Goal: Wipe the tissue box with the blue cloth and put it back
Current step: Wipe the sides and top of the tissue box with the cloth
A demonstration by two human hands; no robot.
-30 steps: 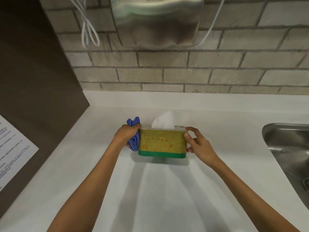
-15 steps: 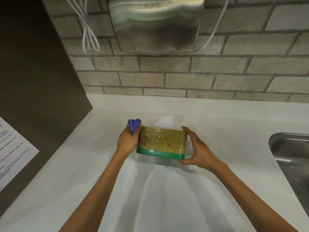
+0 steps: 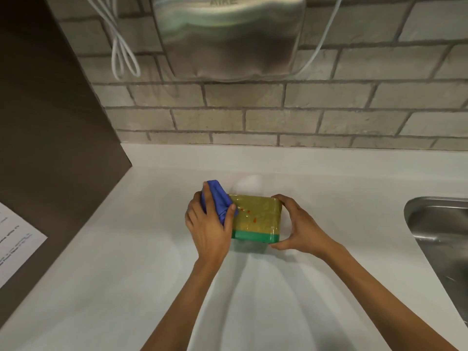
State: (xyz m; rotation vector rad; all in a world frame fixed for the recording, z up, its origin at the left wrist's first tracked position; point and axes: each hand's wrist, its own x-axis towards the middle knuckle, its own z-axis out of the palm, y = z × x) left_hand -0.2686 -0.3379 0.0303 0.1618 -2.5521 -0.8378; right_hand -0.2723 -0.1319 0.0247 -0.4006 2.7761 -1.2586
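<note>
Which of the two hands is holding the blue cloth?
The left hand holds the blue cloth, bunched against the left end of the tissue box. The right hand is bare and grips the box's right end.

The tissue box (image 3: pixel 255 215) is olive-yellow with small red-orange specks and a green band along its near edge, a white tissue (image 3: pixel 249 182) showing at its far side, and the cloth (image 3: pixel 219 202) on its left end is solid blue. It sits on a plain white counter (image 3: pixel 126 274) below a wall (image 3: pixel 329 115) of grey-beige bricks in a staggered pattern with darker grey joints. A brushed silver dryer (image 3: pixel 228 36) and white cords (image 3: pixel 121 49) hang far up, a dark brown panel (image 3: pixel 45 127) carrying a white sheet (image 3: pixel 15 241) with black print stands left, and a steel-grey sink (image 3: pixel 440 229) lies right.
</note>
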